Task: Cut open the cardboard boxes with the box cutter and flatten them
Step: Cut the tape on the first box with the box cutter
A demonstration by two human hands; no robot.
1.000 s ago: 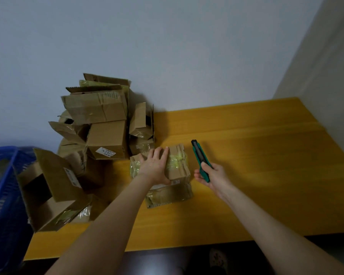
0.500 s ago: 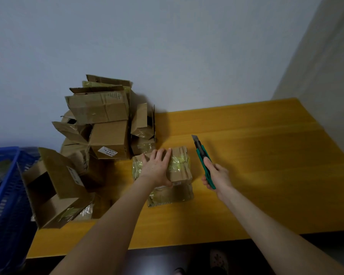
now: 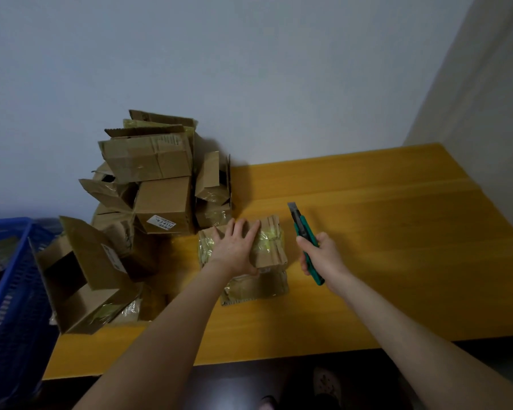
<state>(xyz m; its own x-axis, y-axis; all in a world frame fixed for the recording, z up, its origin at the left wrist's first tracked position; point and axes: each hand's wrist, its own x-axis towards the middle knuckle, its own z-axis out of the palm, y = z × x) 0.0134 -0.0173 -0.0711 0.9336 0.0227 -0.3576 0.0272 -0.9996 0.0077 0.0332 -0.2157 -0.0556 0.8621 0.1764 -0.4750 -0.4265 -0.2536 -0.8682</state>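
**Box pinned, cutter poised**

Left hand lies flat, fingers spread, on the taped box at mid-table, likely steadying it. Right hand grips the cutter beside it, blade out, pointing away.

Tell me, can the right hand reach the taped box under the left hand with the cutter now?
Probably yes. The right hand holds the box cutter right of the taped box, with bare table between them. The left hand lies flat on the box's left part, leaving the right part uncovered.
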